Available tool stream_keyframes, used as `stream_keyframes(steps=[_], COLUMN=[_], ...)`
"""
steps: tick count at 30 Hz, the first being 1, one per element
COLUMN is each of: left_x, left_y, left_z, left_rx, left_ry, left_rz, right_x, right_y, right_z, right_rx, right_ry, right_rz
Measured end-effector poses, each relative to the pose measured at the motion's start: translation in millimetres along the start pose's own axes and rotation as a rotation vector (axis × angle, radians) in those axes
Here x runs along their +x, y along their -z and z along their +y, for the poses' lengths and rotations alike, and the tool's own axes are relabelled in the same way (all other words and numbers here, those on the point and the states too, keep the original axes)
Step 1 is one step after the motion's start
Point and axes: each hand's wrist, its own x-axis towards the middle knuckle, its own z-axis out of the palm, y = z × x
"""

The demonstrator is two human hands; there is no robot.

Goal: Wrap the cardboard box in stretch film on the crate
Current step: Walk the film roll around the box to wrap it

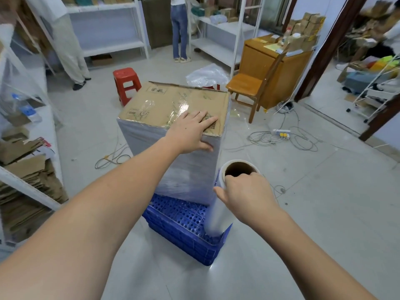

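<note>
A tall cardboard box (171, 102) stands on a blue perforated plastic crate (184, 221) on the floor. Whitish stretch film covers the box's side walls; the brown top is bare. My left hand (190, 131) lies flat on the box's near top corner, fingers spread, thumb over the edge. My right hand (246, 195) grips the upper end of a stretch film roll (216, 215) with a brown cardboard core. The roll stands upright at the box's near right corner, its lower end on the crate. A strip of film runs from the roll up along the box's right edge.
A red stool (126, 83) and a wooden chair (251, 85) stand behind the box. Cables and a power strip (281, 133) lie on the floor to the right. Shelves with flattened cardboard (26, 176) are at the left. Two people stand at the back.
</note>
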Motion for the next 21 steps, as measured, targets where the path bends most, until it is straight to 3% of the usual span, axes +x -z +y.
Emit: stream_keyframes(steps=[4,8,12,15,21], left_x=[3,5,1,-7,-8], left_y=[14,28,23,12,-6], left_z=[-12,-34,-66,-95,-106], left_rx=[-0.173,-0.329,-0.119,-0.012,-0.057], left_ry=[-0.076,-0.243,-0.394,-0.349,-0.277], left_rz=[-0.051,-0.138,-0.109,-0.11,-0.029], right_x=[5,13,19,20,8], right_y=[2,2,0,-4,-6], right_z=[-18,-38,-46,-46,-47], right_rx=[0.219,0.143,0.069,0.029,0.018], right_ry=[-0.264,-0.423,-0.565,-0.596,-0.591], right_rz=[-0.089,-0.006,-0.013,-0.023,0.015])
